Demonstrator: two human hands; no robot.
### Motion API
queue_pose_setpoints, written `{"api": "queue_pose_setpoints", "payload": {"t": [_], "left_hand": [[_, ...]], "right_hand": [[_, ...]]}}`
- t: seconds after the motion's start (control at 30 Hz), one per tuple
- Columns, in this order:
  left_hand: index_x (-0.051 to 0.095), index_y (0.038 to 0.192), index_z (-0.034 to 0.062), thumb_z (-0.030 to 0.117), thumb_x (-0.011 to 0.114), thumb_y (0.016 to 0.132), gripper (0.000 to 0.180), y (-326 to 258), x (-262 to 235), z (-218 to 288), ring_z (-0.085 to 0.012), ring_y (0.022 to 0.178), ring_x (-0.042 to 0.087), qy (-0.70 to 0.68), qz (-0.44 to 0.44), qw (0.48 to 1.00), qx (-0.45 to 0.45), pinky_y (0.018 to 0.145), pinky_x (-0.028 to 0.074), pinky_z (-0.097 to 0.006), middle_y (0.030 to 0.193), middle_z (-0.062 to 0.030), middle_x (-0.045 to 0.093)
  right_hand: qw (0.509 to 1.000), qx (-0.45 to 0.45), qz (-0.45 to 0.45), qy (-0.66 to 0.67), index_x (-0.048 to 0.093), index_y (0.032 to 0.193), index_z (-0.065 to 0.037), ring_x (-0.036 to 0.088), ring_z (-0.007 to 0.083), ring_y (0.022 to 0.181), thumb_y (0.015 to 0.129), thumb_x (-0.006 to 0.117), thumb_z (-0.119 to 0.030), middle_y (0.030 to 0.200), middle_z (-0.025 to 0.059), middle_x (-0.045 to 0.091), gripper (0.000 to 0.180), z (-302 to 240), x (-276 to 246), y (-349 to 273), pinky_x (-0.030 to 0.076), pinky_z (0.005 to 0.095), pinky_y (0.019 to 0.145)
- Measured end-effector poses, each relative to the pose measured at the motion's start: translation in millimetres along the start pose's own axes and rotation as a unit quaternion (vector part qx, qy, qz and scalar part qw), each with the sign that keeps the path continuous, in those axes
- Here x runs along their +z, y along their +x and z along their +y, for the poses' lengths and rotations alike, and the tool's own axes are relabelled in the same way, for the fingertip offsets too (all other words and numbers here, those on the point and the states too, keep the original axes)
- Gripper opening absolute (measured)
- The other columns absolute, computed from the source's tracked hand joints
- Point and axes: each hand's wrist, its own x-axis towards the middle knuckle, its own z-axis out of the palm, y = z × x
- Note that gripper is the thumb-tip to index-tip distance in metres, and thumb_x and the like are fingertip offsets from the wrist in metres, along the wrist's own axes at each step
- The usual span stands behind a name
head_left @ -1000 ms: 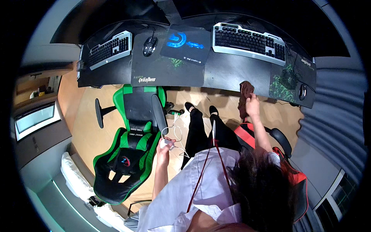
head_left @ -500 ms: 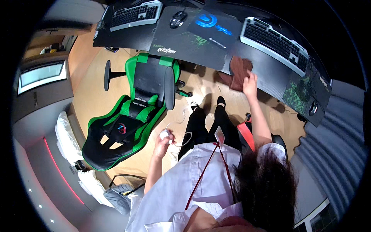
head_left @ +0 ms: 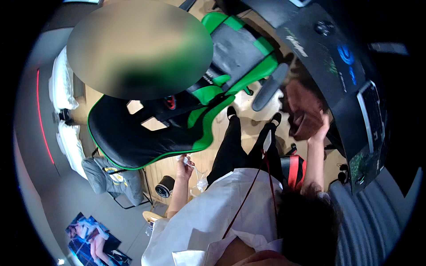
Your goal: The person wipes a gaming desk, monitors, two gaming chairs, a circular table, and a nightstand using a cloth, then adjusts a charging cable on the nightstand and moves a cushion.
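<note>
A brown cloth (head_left: 304, 108) hangs from my right hand (head_left: 321, 129), whose fingers are closed on its edge beside the desk. Lower down on the left, my left hand (head_left: 183, 170) grips a small white block (head_left: 180, 158) that looks like a charger. From it a white cable (head_left: 200, 172) trails toward my clothes. That hand is near the seat edge of a black and green gaming chair (head_left: 146, 150), apart from the cloth. Part of the white block is hidden by my fingers.
On the right a dark desk carries mouse mats, a black mouse (head_left: 324, 28) and a keyboard (head_left: 372, 116). A red and black chair (head_left: 294, 172) stands by my legs. A black bin (head_left: 165, 186) and a grey bag (head_left: 106, 177) are at the left. A blurred oval hides the upper left.
My view has turned to the left, so the chair looms larger and the desk lies at the right. The cloth has come off the desk edge and hangs in my right hand.
</note>
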Motion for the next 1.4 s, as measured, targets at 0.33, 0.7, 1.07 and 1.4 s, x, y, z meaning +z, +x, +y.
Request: {"api": "queue_pose_setpoints", "payload": {"t": [0.33, 0.7, 1.07, 1.4], "left_hand": [[0.056, 0.114, 0.008, 0.036, 0.06, 0.087, 0.04, -32, -51, 136, -0.0231, 0.081, 0.06, -0.123, 0.162, 0.91, 0.362, 0.072, 0.051, -0.037, 0.094, -0.0095, 0.065], [0.052, 0.119, 0.007, 0.033, 0.062, 0.087, 0.042, -7, -80, 41, -0.0193, 0.07, 0.057, -0.007, 0.295, 0.935, 0.195, 0.062, 0.048, -0.033, 0.089, -0.0087, 0.063], [0.048, 0.124, 0.0059, 0.031, 0.064, 0.088, 0.046, 76, -41, 32, -0.0156, 0.06, 0.054, 0.377, 0.028, 0.925, -0.033, 0.052, 0.046, -0.028, 0.084, -0.0079, 0.06], [0.005, 0.148, 0.0121, 0.036, 0.066, 0.087, 0.089, 57, 62, -13, -0.0122, 0.061, 0.051, 0.811, -0.181, 0.552, 0.069, 0.05, 0.045, -0.025, 0.092, -0.0085, 0.058]], "right_hand": [[0.776, -0.395, -0.229, -0.435, 0.055, 0.126, -0.006, 0.054, 0.0219, 0.113, 0.083, 0.059, -0.01, 0.122, 0.0114, 0.058, 0.043, 215, 279, 259, 0.04, 0.0334, 0.099], [0.467, -0.257, 0.12, -0.838, 0.032, 0.142, -0.026, 0.043, 0.0369, 0.116, 0.086, 0.055, -0.022, 0.146, 0.0121, 0.029, 0.061, 313, 130, 387, 0.04, 0.0509, 0.091], [0.909, -0.16, -0.077, -0.377, 0.065, 0.11, -0.008, 0.067, 0.0247, 0.086, 0.079, 0.056, -0.02, 0.099, 0.0151, 0.068, 0.034, 335, 33, 151, 0.052, 0.0359, 0.078], [0.961, -0.109, 0.248, -0.06, 0.064, 0.109, -0.003, 0.059, 0.0181, 0.089, 0.079, 0.05, -0.008, 0.094, 0.009, 0.066, 0.034, 353, -210, -125, 0.047, 0.0314, 0.081]]}}
